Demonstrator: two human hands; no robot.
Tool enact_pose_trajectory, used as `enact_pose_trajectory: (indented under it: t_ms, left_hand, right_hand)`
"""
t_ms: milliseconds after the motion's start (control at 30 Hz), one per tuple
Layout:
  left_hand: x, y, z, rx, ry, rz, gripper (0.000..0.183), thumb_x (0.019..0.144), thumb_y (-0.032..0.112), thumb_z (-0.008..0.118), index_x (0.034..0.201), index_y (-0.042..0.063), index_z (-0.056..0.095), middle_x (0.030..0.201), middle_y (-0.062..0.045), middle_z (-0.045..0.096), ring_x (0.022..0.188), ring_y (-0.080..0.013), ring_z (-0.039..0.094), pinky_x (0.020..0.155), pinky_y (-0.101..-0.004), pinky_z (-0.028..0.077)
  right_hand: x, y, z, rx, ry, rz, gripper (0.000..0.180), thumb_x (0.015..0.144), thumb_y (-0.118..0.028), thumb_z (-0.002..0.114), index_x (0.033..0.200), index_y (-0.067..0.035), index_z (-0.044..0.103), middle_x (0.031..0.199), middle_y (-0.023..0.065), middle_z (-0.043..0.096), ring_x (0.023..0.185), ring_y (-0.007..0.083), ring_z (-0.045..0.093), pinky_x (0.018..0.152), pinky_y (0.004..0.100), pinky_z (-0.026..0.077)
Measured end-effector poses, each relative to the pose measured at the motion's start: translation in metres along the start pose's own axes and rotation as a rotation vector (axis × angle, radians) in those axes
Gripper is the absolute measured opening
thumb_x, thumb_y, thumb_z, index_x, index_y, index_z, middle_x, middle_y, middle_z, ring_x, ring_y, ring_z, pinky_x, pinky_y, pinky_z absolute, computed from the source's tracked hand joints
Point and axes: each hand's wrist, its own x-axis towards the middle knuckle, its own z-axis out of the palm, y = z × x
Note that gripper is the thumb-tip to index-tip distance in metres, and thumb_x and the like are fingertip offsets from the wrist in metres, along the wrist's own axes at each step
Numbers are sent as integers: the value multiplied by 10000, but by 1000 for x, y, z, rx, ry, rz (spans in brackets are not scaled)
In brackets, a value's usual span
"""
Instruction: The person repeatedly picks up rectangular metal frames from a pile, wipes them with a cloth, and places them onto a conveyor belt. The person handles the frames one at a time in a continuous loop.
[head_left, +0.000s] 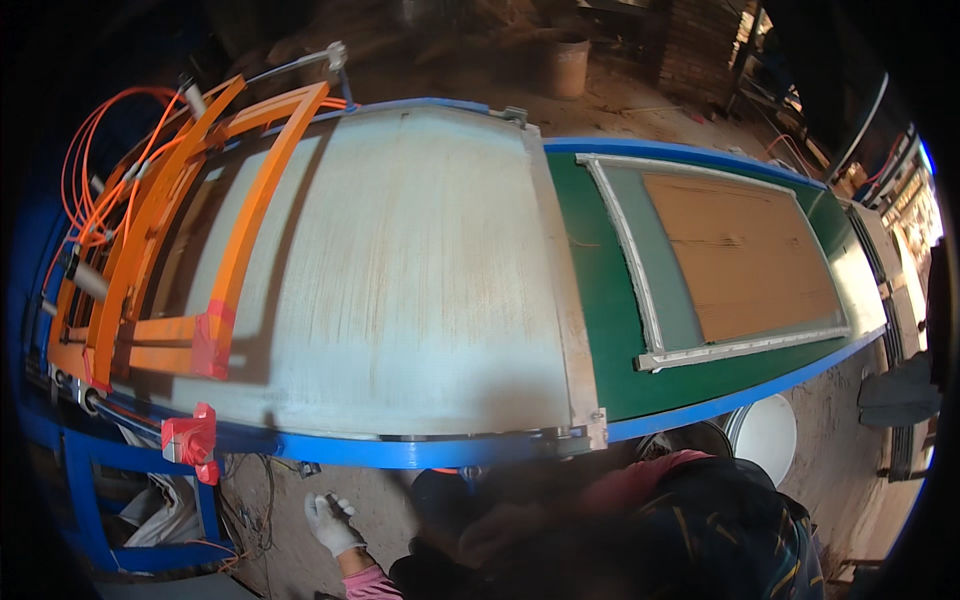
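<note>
My left hand (334, 526), in a white glove with a pink cuff, is below the table's near blue edge rail (390, 452), apart from it. Its fingers look partly curled and have dark patches; whether they hold something small is unclear. My right arm, in a pink sleeve (660, 474), crosses low before my body. Its hand (487, 526) is only a dark blur in shadow. Before me lies a pale, brown-streaked mesh or cloth surface (420, 262). To its right, a light-edged frame (626, 251) with a brown rectangular sheet or layer (750, 259) rests on a green surface (592, 330).
An orange metal frame (259, 202) with orange hoses (97, 165) stands over the left end. Red tape wraps a rail fitting (189, 439). A white round lid or bucket (765, 439) is on the floor at right. A bucket (568, 69) stands beyond the table.
</note>
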Motion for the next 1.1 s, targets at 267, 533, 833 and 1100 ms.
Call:
enact_pose_trajectory:
  t_ms: [267, 533, 833, 1100]
  left_hand:
    - [-34, 34, 57, 144, 139, 248, 292, 850, 243, 490, 1044, 25, 500, 782, -24, 510, 619, -107, 488, 506, -228, 417]
    - [-33, 35, 69, 360, 269, 281, 240, 831, 208, 497, 865, -13, 583, 738, -64, 553, 639, -133, 532, 623, -282, 444]
    - [-54, 56, 87, 545, 404, 720, 162, 800, 125, 511, 796, -18, 587, 832, -136, 572, 781, -241, 541, 733, -342, 428]
    - [-60, 72, 99, 620, 244, 926, 132, 796, 111, 520, 804, -11, 570, 822, -123, 572, 793, -235, 539, 746, -332, 420]
  right_hand:
    - [-68, -73, -39, -46, 357, -244, 199, 815, -118, 605, 991, -29, 580, 872, 74, 631, 816, 147, 608, 724, 258, 491]
    - [-86, -72, -64, -259, 607, -177, 146, 843, -87, 544, 938, 21, 570, 810, 90, 627, 730, 142, 605, 643, 244, 485]
    - [-80, -84, -73, -162, 645, -132, 175, 850, -68, 433, 849, 47, 566, 740, 76, 565, 640, 134, 532, 568, 244, 438]
    - [-76, -95, -62, 144, 831, -111, 159, 820, -16, 422, 827, 60, 562, 712, 80, 570, 557, 103, 500, 513, 217, 419]
